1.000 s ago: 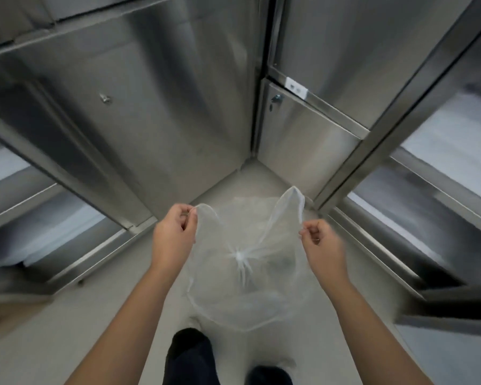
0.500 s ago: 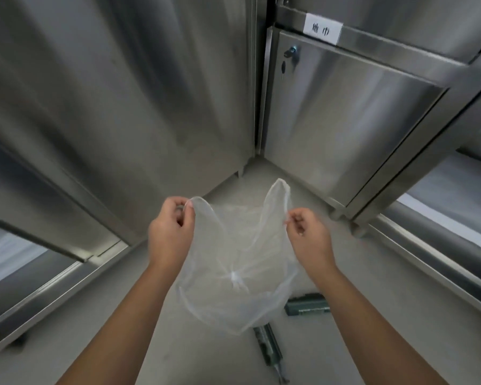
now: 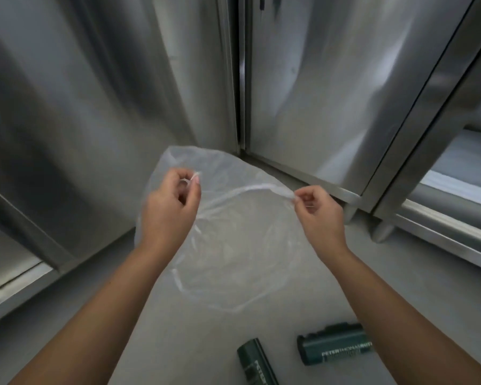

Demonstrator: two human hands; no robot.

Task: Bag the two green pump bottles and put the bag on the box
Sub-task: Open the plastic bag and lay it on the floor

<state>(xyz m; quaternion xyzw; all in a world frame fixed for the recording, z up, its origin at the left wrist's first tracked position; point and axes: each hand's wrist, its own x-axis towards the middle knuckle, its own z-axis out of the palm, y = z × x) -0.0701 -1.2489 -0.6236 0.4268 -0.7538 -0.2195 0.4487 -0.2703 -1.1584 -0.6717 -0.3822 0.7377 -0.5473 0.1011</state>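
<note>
A thin clear plastic bag (image 3: 233,245) hangs spread open between my hands above the grey floor. My left hand (image 3: 172,207) pinches one handle of the bag. Across the mouth, my right hand (image 3: 318,215) pinches the other handle, pulled taut. Two dark green bottles lie flat on the floor below the bag: one (image 3: 333,347) under my right forearm with white lettering, the other (image 3: 256,362) to its left, cut off by the bottom edge. No box is in view.
Stainless steel cabinets (image 3: 331,93) stand ahead and to both sides, meeting in a corner. Cabinet feet (image 3: 381,232) rest on the floor at the right. Grey floor (image 3: 178,343) lies around the bottles.
The view has tilted further down, so both bottles now show fully near the bottom. My hands have moved apart and stretched the bag's mouth wider.
</note>
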